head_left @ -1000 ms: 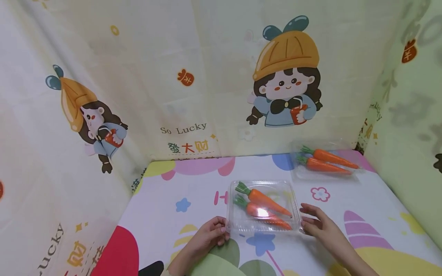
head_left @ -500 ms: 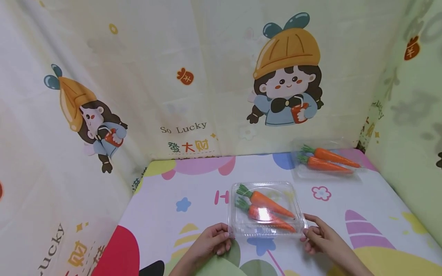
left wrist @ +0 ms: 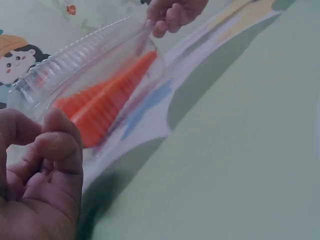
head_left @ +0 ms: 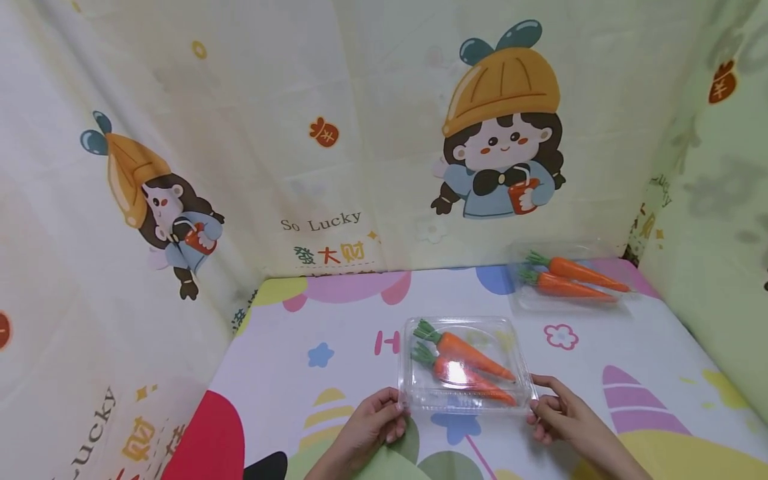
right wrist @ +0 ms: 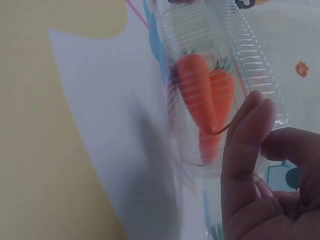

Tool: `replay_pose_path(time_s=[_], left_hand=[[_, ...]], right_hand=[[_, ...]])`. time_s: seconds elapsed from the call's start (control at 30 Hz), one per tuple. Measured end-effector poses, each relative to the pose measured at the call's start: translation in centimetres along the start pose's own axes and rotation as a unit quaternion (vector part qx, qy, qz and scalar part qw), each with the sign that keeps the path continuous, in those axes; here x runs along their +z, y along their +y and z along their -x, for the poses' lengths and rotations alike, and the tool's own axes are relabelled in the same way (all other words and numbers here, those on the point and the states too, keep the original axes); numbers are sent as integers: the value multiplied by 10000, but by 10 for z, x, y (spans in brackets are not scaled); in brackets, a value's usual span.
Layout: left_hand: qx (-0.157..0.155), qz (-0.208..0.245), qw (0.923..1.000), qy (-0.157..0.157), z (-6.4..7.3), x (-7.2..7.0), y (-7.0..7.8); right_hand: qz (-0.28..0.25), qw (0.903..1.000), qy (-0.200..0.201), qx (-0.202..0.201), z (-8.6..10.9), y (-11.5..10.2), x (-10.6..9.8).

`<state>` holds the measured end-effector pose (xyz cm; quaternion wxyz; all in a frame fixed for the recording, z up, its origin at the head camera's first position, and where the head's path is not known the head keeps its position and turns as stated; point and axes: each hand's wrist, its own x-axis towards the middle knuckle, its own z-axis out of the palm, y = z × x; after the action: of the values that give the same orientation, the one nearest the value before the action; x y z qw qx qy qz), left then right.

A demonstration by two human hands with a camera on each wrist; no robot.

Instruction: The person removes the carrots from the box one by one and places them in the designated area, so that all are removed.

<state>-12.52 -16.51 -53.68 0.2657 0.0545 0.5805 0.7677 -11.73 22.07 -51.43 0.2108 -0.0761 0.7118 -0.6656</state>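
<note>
A clear plastic clamshell box [head_left: 462, 402] with its lid down is held by both hands near the middle of the table. Through the lid show two orange carrots with green tops, an upper carrot [head_left: 474, 357] and a lower carrot [head_left: 444, 370]. My left hand [head_left: 375, 421] pinches the near left corner between thumb and fingers. At the near right corner, my right hand [head_left: 561, 415] pinches the rim. In the left wrist view the box [left wrist: 75, 54] slants away from the left hand [left wrist: 42, 175]. The right wrist view shows the right hand [right wrist: 265, 165] at the box's edge.
Toward the back right corner stands another clear plastic box [head_left: 567, 309] with two carrots [head_left: 585, 272] inside. A printed white tablecloth [head_left: 354, 320] covers the table. Patterned curtains [head_left: 390, 167] hang close behind it and along both sides.
The box has come slightly toward me and to the right. My right hand has lowered and closed its thumb and fingers on the near right corner; the left hand keeps its corner.
</note>
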Motion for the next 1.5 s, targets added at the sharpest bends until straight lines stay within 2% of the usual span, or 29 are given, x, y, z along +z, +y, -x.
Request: replay_pose_path(time_s=[0.13, 0.2, 0.27, 0.3, 0.33, 0.37, 0.43, 0.57, 0.6, 0.63, 0.73, 0.77, 0.83, 0.87, 1.03, 1.17, 1.23, 1.37, 1.5], left_hand=[[-4, -124, 9995, 283, 0, 6, 0], [99, -609, 9960, 643, 0, 7, 4], [285, -1294, 9849, 1116, 0, 9, 8], [413, -1689, 9756, 1342, 1, 10, 10], [567, -2122, 9631, 1553, 1, 11, 12], [760, -2587, 9471, 1744, 2, 12, 14], [1288, -3394, 9123, 1894, 2, 13, 16], [2400, -4670, 8305, 1858, 4, 13, 16], [2638, -4848, 8136, 1829, 4, 13, 16], [2792, -4955, 8022, 1813, 4, 13, 15], [3126, -5178, 7759, 1793, 4, 11, 14], [3194, -5219, 7704, 1792, 4, 11, 14], [3325, -5274, 7619, 1757, 3, 10, 15], [3358, -5288, 7602, 1721, 3, 10, 15], [3402, -5260, 7679, 1340, 2, 7, 17], [3485, -5434, 7553, 1133, 1, 6, 19], [3497, -5465, 7533, 1081, 1, 5, 19], [3493, -5466, 7542, 1022, 2, 5, 20], [3456, -5447, 7575, 1001, 2, 5, 22]], right_hand=[[-136, 9999, -20, 39, -2, 2, 0], [-208, 9998, -50, -58, -2, 4, -1], [-283, 9994, -80, -168, -2, 7, -2], [-305, 9993, -87, -195, -2, 9, -3], [-328, 9992, -85, -202, -1, 10, -4], [-351, 9992, -78, -182, -1, 11, -4], [-424, 9991, -6, 83, -1, 12, -5], [-654, 9960, -38, 603, 1, 13, -9], [-750, 9950, -112, 650, 2, 14, -10], [-858, 9940, -231, 633, 3, 14, -11], [-1262, 9888, -544, 586, 5, 16, -15], [-1375, 9869, -632, 565, 5, 17, -16], [-1540, 9838, -738, 549, 6, 18, -18], [-1598, 9828, -739, 564, 7, 19, -18], [-1824, 9786, -763, 568, 7, 21, -20], [-2248, 9679, -876, 708, 7, 23, -21], [-2454, 9620, -892, 801, 7, 23, -22], [-2685, 9554, -765, 965, 8, 24, -23], [-2612, 9572, -560, 1117, 7, 22, -22]])
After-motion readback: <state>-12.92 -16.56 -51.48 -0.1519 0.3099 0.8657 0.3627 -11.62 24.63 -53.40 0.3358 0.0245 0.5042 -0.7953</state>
